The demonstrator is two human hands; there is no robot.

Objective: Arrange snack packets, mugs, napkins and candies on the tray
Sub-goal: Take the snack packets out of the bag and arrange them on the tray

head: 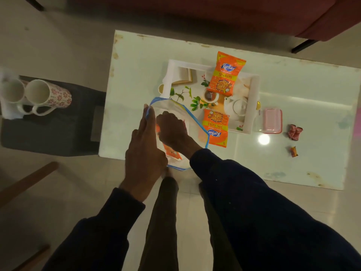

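Observation:
A white tray (254, 90) with a printed tea scene sits on the white table. One orange snack packet (224, 73) leans on its far rim; a second (215, 127) overhangs its near rim. My left hand (144, 147) holds open the mouth of a clear zip bag (175, 106) with a blue seal. My right hand (172, 130) is down inside the bag, fingers curled over an orange packet (172, 152) and white paper; the grip itself is hidden. Two floral mugs (46, 94) lie on a dark stool at left. Wrapped candies (295, 132) lie right of the tray.
A pink lidded box (273, 121) stands just right of the tray. Another orange candy (293, 151) lies nearer the front edge. A dark red sofa (234, 16) runs behind the table (293, 169). A wooden chair leg (29, 180) is at lower left.

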